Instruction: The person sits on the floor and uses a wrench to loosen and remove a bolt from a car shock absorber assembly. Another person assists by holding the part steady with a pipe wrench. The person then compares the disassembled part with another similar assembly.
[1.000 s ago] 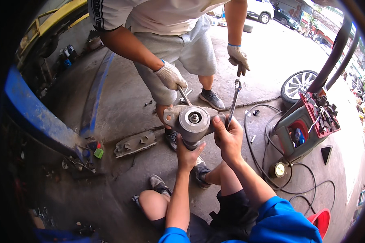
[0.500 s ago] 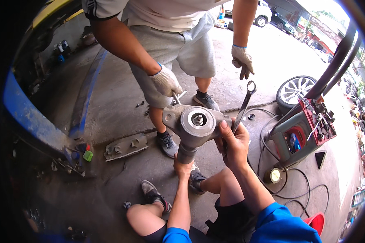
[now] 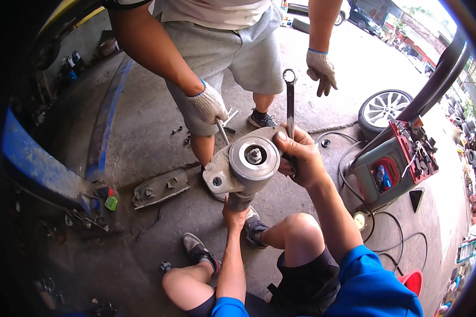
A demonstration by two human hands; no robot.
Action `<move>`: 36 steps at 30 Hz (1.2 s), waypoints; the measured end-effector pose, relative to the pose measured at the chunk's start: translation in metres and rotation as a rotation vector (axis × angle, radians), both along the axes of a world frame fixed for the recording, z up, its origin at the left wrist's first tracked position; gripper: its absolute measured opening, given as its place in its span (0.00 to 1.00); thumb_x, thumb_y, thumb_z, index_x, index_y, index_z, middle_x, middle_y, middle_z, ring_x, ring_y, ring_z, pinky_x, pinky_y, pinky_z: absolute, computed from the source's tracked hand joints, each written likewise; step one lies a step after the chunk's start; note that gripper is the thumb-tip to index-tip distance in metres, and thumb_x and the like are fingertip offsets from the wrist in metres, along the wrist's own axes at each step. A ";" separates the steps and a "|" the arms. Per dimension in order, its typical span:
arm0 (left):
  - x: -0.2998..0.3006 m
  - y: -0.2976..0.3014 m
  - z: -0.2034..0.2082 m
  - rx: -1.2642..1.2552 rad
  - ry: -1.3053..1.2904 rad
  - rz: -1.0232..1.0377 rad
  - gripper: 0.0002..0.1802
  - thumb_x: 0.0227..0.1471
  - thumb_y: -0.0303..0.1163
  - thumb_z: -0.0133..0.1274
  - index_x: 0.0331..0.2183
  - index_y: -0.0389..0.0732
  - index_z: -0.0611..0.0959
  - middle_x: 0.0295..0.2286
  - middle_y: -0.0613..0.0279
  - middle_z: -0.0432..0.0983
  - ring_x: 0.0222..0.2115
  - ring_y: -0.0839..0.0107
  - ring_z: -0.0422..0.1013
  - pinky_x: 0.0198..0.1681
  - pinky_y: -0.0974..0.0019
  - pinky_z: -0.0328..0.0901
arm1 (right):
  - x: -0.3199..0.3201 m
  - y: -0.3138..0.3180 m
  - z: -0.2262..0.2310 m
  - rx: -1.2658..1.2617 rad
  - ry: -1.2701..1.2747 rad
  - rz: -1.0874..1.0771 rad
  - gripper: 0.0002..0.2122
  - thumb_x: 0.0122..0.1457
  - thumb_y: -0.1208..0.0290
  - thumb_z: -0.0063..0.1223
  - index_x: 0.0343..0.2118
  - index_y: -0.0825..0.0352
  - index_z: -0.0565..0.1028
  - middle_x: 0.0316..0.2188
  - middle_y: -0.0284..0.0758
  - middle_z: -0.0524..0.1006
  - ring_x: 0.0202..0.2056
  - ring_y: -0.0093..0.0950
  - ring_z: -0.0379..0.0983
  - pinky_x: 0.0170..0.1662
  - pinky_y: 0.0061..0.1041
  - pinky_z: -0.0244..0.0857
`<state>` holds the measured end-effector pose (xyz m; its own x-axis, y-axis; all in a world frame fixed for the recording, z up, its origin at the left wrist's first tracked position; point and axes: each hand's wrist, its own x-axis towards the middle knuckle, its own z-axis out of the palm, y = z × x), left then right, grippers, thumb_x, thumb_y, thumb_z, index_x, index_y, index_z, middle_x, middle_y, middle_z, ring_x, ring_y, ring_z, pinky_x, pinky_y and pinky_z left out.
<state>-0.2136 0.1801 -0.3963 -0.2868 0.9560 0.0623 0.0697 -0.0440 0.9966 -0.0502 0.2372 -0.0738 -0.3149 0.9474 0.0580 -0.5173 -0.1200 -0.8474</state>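
A grey metal shock absorber [image 3: 240, 202] with a flanged top mount [image 3: 225, 169] is held up in front of me. A round recess in the mount shows a threaded rod end at its centre. My left hand [image 3: 235, 217] is wrapped round the cylindrical body below. At the mount's right ear is my right hand [image 3: 301, 153], its thumb on the flange. That hand also grips a ring wrench [image 3: 290, 105], which stands nearly upright. Just beyond the mount, a co-worker's gloved hand [image 3: 210, 107] holds a thin metal rod [image 3: 222, 132]; its lower end is hidden.
The co-worker's other gloved hand [image 3: 321, 71] hangs free. On the right are a wheel [image 3: 384, 108], a tool stool [image 3: 373, 182] with sockets and tools on its red tray, and black hoses [image 3: 402, 232]. A flat grey part [image 3: 161, 188] and blue lift arm [image 3: 47, 161] lie left.
The mount has turned, its left ear swinging down toward me and its right ear up. My right hand rose slightly, and the wrench went from slanted to nearly upright.
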 end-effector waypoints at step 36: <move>-0.064 -0.024 0.106 0.072 -0.272 -0.243 0.40 0.40 0.23 0.59 0.58 0.37 0.67 0.53 0.56 0.69 0.57 0.62 0.64 0.61 0.60 0.56 | -0.022 -0.070 0.002 0.261 -0.120 -0.335 0.10 0.63 0.64 0.59 0.38 0.65 0.73 0.16 0.21 0.66 0.14 0.12 0.55 0.16 0.17 0.45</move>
<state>-0.2773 0.1561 -0.2905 -0.0671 0.9941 0.0847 -0.2188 -0.0975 0.9709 -0.0725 0.1675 -0.0715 -0.0115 0.9566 0.2911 -0.3875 0.2641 -0.8832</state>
